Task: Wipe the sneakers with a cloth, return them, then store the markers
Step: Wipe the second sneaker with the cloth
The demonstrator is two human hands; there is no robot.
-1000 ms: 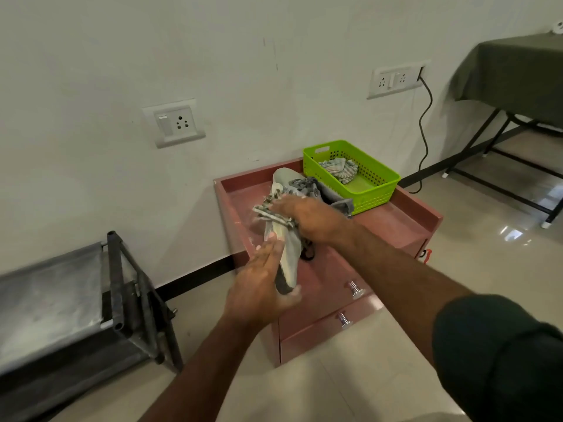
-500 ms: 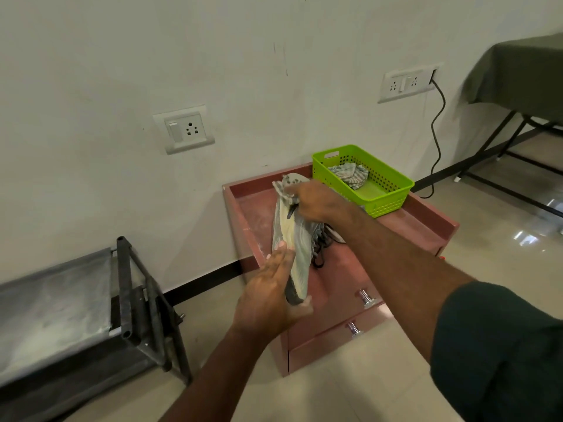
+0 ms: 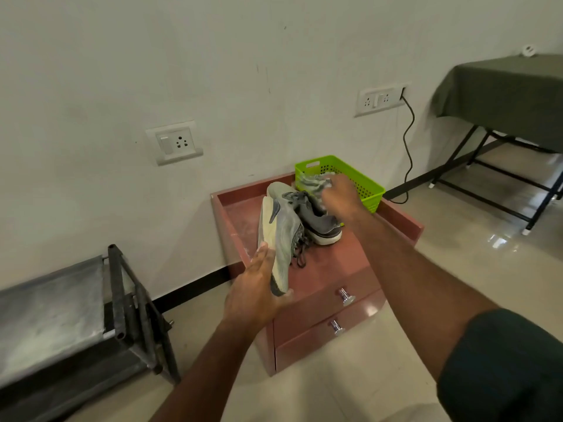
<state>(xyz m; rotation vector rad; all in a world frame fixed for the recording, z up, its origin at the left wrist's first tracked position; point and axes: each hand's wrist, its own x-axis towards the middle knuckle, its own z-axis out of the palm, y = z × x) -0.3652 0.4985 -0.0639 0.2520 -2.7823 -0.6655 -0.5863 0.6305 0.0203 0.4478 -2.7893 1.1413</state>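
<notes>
Left grip (image 3: 256, 295) clasped around heel of pale grey sneaker (image 3: 278, 236), held above reddish-brown drawer-cabinet tabletop (image 3: 332, 260). Right grip (image 3: 341, 197) bunching striped grey cloth (image 3: 313, 182) just before lime-green plastic basket (image 3: 362, 184). Seemingly mid-wipe; next, cloth back onto shoe.

Grey sneakers (image 3: 281, 236), lime-green basket (image 3: 362, 181), reddish-brown cabinet (image 3: 329, 269)
</notes>
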